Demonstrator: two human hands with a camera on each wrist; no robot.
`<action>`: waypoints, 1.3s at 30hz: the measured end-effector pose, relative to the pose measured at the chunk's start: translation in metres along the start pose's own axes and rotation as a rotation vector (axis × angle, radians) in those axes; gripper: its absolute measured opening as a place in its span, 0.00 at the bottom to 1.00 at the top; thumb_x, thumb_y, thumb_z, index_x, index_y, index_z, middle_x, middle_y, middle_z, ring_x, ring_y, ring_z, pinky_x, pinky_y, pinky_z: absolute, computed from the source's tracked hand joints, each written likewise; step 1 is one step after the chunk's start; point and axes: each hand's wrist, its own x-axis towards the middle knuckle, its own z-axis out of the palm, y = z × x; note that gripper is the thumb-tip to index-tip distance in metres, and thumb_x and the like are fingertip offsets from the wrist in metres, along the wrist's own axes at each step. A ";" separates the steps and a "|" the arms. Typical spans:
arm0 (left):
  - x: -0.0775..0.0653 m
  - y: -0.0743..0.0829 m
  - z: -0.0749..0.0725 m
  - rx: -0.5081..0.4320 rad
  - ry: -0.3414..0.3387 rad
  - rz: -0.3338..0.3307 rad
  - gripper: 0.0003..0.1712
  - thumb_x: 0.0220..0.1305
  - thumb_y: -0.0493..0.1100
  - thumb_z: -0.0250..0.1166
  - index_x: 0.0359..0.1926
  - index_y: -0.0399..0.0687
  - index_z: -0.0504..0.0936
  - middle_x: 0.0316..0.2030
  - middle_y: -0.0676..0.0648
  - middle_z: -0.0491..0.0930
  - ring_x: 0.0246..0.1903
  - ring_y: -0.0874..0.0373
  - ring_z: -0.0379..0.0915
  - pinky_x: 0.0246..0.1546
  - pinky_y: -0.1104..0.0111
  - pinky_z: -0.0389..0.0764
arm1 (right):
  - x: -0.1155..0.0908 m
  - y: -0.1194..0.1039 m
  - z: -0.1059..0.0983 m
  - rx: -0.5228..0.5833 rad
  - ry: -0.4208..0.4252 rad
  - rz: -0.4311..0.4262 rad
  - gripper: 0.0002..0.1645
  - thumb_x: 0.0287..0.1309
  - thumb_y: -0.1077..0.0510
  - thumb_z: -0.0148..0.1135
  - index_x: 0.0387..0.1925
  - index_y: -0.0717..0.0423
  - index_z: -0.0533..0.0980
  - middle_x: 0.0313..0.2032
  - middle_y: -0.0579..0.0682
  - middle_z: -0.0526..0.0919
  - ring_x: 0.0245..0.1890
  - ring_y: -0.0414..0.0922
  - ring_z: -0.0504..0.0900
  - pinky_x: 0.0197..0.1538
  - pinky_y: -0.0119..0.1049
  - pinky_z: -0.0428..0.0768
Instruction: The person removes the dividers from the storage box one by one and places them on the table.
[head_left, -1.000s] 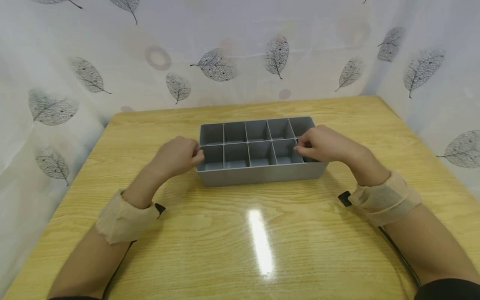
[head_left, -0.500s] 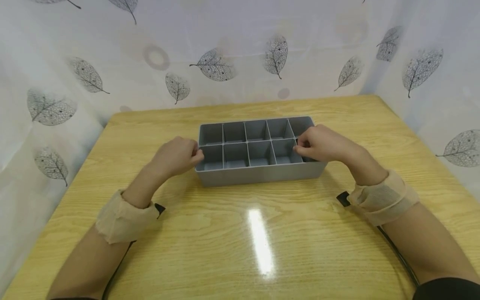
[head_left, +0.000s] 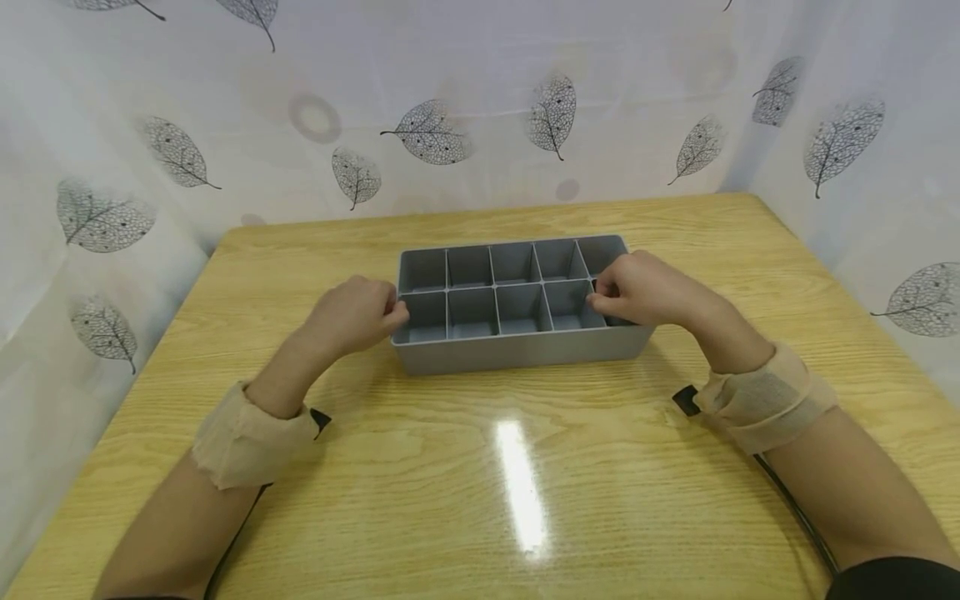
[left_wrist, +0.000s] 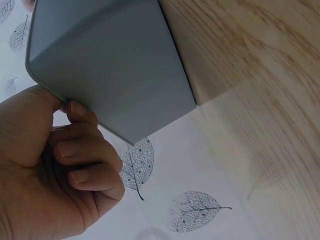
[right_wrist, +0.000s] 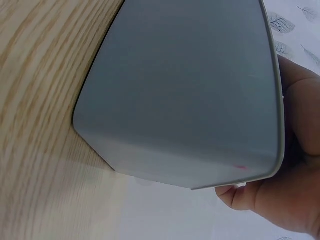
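Note:
A grey divided storage box (head_left: 517, 352) stands on the table, its open top split into two rows of compartments by thin dividers. At its left end my left hand (head_left: 352, 312) pinches the rim; the left wrist view shows the thumb and index finger at the edge and the other fingers curled beneath. My right hand (head_left: 648, 287) grips the rim at the right end, thumb and fingertips reaching over the end compartments. In the right wrist view the box wall (right_wrist: 180, 90) hides part of that hand. A small pink mark (right_wrist: 241, 167) shows near the rim there.
The wood-grain table (head_left: 420, 492) extends around the box, with a bright light reflection in front of it. A pale leaf-patterned curtain (head_left: 495, 50) hangs behind and at both sides. Wrist wraps (head_left: 251, 437) hold small black cameras with cables running along the forearms.

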 end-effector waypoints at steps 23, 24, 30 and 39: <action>-0.001 0.001 -0.001 -0.010 -0.006 -0.015 0.18 0.57 0.47 0.49 0.12 0.50 0.62 0.10 0.54 0.58 0.14 0.61 0.52 0.15 0.68 0.56 | 0.000 -0.003 -0.004 -0.005 0.105 -0.002 0.24 0.56 0.56 0.54 0.07 0.47 0.61 0.08 0.38 0.56 0.10 0.37 0.53 0.23 0.36 0.61; -0.001 0.001 -0.001 -0.009 -0.006 -0.015 0.18 0.57 0.47 0.49 0.12 0.50 0.62 0.10 0.54 0.58 0.14 0.61 0.52 0.15 0.68 0.56 | 0.000 -0.002 -0.004 -0.004 0.107 0.002 0.23 0.56 0.57 0.54 0.07 0.47 0.62 0.08 0.38 0.56 0.10 0.37 0.53 0.23 0.36 0.62; -0.001 0.002 -0.002 -0.010 -0.012 -0.022 0.18 0.57 0.47 0.49 0.12 0.50 0.62 0.10 0.54 0.58 0.14 0.61 0.51 0.15 0.68 0.55 | -0.001 -0.001 -0.004 -0.007 0.125 0.001 0.22 0.55 0.57 0.53 0.07 0.47 0.62 0.08 0.38 0.57 0.10 0.38 0.54 0.23 0.36 0.62; 0.000 0.002 -0.001 -0.012 -0.017 -0.021 0.18 0.57 0.47 0.49 0.12 0.50 0.62 0.10 0.54 0.57 0.14 0.61 0.51 0.15 0.68 0.55 | -0.001 -0.002 -0.005 -0.018 0.134 -0.002 0.21 0.55 0.58 0.53 0.08 0.47 0.64 0.09 0.39 0.59 0.11 0.38 0.55 0.25 0.37 0.63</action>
